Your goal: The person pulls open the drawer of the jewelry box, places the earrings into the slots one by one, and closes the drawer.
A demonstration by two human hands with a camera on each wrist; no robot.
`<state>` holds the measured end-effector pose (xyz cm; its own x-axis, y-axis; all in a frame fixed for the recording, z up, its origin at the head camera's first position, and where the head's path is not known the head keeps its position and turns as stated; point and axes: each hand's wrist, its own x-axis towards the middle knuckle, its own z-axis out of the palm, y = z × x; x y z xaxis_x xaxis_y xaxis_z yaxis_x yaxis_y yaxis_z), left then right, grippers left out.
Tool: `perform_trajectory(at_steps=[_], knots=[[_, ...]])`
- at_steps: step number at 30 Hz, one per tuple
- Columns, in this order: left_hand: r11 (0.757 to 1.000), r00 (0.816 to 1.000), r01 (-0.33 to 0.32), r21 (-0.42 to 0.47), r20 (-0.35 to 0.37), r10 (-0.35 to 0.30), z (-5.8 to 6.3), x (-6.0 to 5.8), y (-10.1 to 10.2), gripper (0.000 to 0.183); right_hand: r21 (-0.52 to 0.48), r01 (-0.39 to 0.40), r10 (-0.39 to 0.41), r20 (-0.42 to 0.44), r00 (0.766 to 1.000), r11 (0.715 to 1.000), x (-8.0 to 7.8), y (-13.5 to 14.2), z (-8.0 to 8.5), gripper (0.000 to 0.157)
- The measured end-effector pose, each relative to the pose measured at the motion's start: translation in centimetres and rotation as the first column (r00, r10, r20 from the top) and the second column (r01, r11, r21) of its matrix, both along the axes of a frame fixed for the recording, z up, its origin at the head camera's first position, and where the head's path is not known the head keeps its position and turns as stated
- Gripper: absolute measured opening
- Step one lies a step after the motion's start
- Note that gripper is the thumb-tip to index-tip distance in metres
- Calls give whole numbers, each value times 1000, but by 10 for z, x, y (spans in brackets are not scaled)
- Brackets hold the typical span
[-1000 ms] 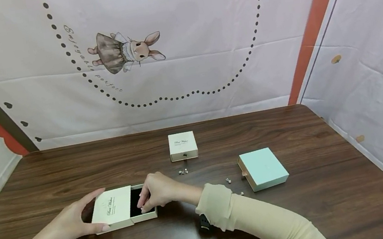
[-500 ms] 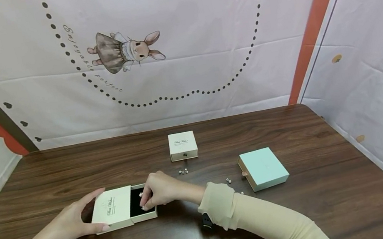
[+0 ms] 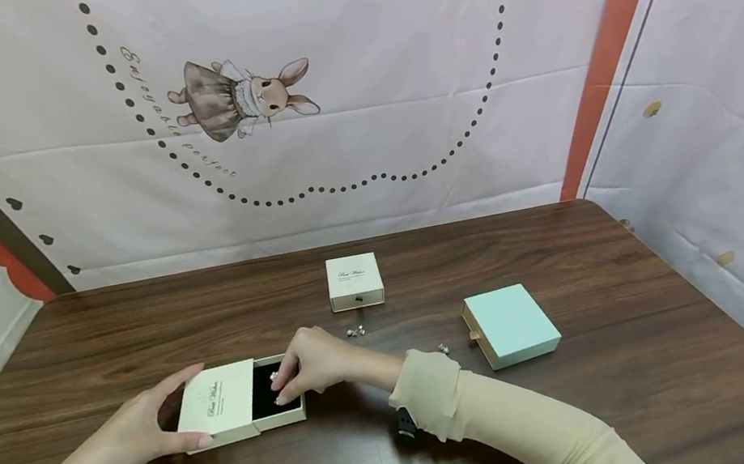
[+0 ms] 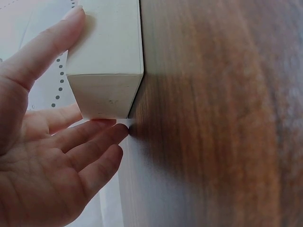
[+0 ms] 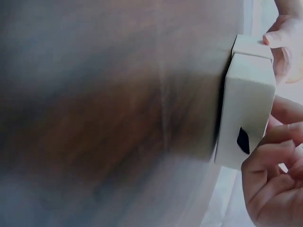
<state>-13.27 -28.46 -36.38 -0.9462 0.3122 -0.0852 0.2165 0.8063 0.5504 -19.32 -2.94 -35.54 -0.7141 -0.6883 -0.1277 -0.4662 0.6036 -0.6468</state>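
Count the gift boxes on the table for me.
3: an open cream box held by the left hand, near left; a closed cream box at centre back; a pale blue box on the right. None looks hidden.

Dark wood-grain table, rounded corners at the back. Sitting on it: a cream drawer box near the front left with its drawer slid partway out, a smaller cream box toward the back middle, and a mint green box off to the right. A few tiny silvery earrings lie loose between the small cream box and the green one.
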Motion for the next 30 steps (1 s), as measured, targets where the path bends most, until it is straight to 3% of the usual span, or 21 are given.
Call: perform_trajectory(at_steps=[6, 10, 22, 30], knots=[[1000, 1000, 1, 2, 4, -1, 0, 0, -1, 98, -133, 119, -91, 198, 976, 984, -5, 12, 9, 15], [1000, 1000, 2, -2, 4, -2, -1, 0, -1, 98, -192, 151, -97, 265, 959, 970, -8, 20, 10, 18], [1000, 1000, 2, 9, 12, -2, -1, 0, 0, 97, -233, 134, -88, 198, 976, 963, -12, 35, 8, 19], [1000, 1000, 2, 9, 9, -2, -1, 0, 0, 97, -184, 187, -143, 227, 963, 965, -14, 39, 4, 18]])
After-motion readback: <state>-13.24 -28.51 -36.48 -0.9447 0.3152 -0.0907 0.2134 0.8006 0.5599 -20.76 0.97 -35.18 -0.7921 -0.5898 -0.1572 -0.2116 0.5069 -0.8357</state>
